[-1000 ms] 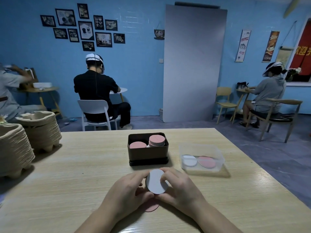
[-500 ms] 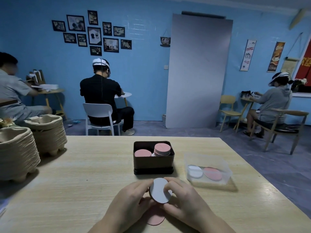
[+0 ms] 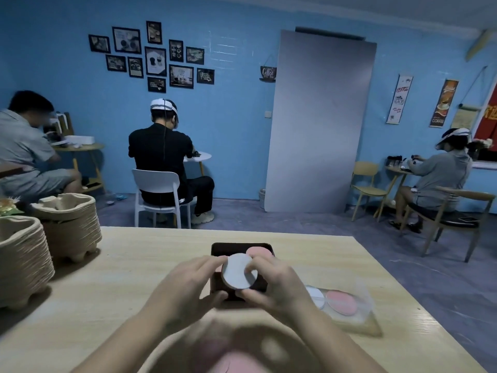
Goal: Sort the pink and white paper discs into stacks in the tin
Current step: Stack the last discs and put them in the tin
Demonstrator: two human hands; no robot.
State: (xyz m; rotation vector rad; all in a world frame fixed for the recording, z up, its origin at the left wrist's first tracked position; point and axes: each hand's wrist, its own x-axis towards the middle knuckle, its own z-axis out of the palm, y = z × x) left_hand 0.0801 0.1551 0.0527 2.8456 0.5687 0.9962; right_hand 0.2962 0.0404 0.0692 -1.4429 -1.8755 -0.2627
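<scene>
White disc [image 3: 238,273] pinched by left hand [image 3: 185,289] and right hand [image 3: 279,289], tin [image 3: 218,247] just behind the grip with a pink stack [image 3: 259,251] inside, tub [image 3: 363,297] to the right holding a pale disc [image 3: 316,295] and a pink disc [image 3: 341,302]

Left hand [image 3: 185,289] and right hand [image 3: 278,286] together, fingertips [image 3: 222,261] in a shared pinch.
</scene>
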